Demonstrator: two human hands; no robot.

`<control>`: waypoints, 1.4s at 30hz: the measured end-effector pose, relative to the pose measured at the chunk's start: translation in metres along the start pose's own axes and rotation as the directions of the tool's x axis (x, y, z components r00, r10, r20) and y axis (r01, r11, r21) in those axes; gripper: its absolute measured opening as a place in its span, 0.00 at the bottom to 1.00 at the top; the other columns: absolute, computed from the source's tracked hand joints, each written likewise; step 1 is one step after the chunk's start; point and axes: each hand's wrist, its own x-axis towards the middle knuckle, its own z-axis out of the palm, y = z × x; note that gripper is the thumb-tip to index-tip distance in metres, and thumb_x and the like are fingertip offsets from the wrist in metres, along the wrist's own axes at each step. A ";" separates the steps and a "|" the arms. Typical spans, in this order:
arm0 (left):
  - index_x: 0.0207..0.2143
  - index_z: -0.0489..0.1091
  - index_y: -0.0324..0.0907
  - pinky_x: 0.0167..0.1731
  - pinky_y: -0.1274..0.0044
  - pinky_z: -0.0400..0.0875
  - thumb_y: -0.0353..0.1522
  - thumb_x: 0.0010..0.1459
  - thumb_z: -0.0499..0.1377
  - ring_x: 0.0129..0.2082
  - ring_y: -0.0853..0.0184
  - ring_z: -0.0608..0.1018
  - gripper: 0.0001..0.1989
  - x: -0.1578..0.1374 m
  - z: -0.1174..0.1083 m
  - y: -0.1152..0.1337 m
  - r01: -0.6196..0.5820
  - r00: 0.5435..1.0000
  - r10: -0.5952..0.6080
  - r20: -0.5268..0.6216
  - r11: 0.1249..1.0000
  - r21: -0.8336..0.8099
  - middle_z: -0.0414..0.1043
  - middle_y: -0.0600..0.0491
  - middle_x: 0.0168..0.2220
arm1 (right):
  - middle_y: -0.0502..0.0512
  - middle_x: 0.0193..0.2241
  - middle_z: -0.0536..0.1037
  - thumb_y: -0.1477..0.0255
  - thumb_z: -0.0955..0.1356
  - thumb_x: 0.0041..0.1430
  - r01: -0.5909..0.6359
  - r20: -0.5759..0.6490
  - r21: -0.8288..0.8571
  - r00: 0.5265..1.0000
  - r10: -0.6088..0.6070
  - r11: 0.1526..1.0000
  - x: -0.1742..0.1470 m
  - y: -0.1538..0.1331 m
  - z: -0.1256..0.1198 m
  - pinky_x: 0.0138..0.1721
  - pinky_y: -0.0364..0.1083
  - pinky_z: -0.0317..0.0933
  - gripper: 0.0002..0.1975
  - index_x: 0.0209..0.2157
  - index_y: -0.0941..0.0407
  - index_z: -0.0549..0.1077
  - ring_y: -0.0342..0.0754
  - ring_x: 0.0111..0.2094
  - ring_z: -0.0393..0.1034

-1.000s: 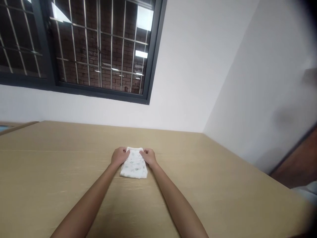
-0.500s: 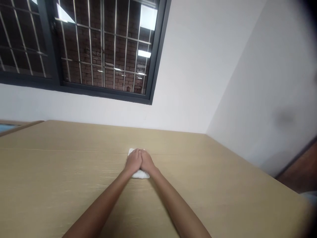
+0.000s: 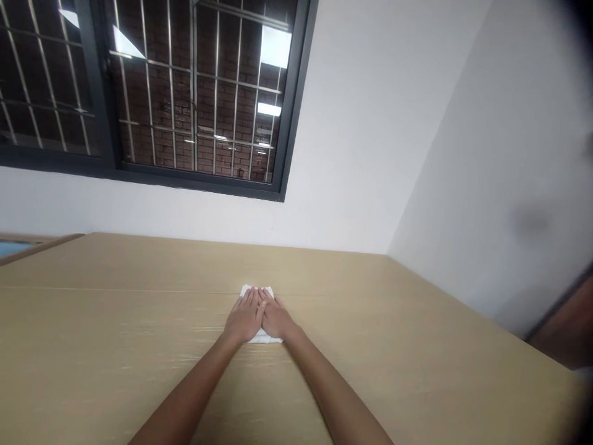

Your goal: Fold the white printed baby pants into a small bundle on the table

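My L hand (image 3: 243, 318) & R hand (image 3: 277, 318) lie open, palms down, side by side & equally near, w/ the white cloth (image 3: 263, 338) directly under both on the table (image 3: 393, 327), long axis apparently running away from me, edges showing past fingertips & nr wrists.

Under the left hand (image 3: 243, 319) and right hand (image 3: 277, 319), a white cloth (image 3: 264, 339) is laid on the tan table (image 3: 393, 352) and mostly covered by them. The table is faintly creased left of the hands, where a thin line (image 3: 162, 291) is seen level with their tips.
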 end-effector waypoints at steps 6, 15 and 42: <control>0.73 0.49 0.34 0.71 0.60 0.48 0.41 0.72 0.36 0.76 0.58 0.49 0.33 -0.002 -0.005 -0.010 -0.021 0.998 0.016 0.066 0.997 0.073 0.45 0.44 0.75 | 0.57 0.75 0.45 0.64 0.52 0.74 -0.022 0.014 0.041 1.000 0.022 0.999 -0.003 0.006 -0.003 0.73 0.64 0.34 0.31 0.75 0.54 0.45 0.54 0.76 0.36; 0.74 0.48 0.39 0.71 0.59 0.47 0.39 0.71 0.36 0.76 0.60 0.48 0.32 -0.012 -0.016 -0.026 -0.030 0.994 0.016 0.109 0.992 0.125 0.41 0.50 0.76 | 0.53 0.76 0.40 0.60 0.50 0.75 -0.055 0.083 0.005 0.995 0.055 0.998 -0.010 0.008 -0.011 0.74 0.58 0.28 0.32 0.75 0.54 0.42 0.49 0.76 0.31; 0.42 0.80 0.49 0.54 0.63 0.68 0.44 0.57 0.67 0.51 0.55 0.74 0.14 -0.079 -0.061 -0.036 -0.343 0.935 0.323 -0.142 0.929 -0.142 0.75 0.49 0.47 | 0.59 0.51 0.75 0.68 0.75 0.57 0.243 -0.366 0.283 0.922 -0.129 0.928 -0.093 -0.004 -0.016 0.60 0.56 0.63 0.11 0.42 0.51 0.82 0.56 0.57 0.69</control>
